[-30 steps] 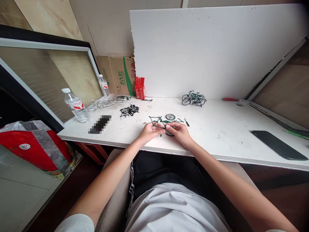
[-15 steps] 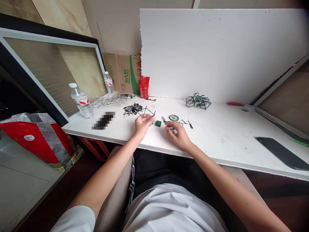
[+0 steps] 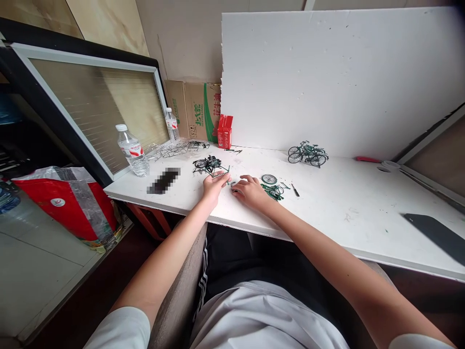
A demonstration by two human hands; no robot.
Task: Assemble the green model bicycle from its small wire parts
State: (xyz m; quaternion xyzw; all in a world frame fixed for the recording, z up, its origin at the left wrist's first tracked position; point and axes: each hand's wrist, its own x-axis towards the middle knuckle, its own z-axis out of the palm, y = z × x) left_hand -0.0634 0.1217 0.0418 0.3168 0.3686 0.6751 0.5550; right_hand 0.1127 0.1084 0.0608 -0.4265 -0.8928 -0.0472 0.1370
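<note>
My left hand [image 3: 213,188] is closed on a thin green toy-bicycle frame [image 3: 228,174], pinched between thumb and fingers just above the table. Close by on its right, my right hand [image 3: 251,192] rests low over the tabletop, its fingertips bent together around something small and dark that I cannot make out. Beyond the right hand lies a loose spoked wheel [image 3: 269,179]. A cluster of green bicycle parts [image 3: 276,191] sits beside that hand, partly covered by it. Behind the left hand is a pile of dark bicycle parts [image 3: 208,165].
Assembled miniature bicycles [image 3: 308,154] stand near the white board [image 3: 327,77]. A small pen-like tool [image 3: 295,189] lies right of the parts. Water bottles [image 3: 132,151], a red box [image 3: 224,132] and wiry part frames [image 3: 178,148] line the left and back. A dark phone [image 3: 436,233] is at right.
My right hand has moved left, closer to my left hand, and its fingers have come together. The small green block is out of sight now. The whole view has shifted slightly.
</note>
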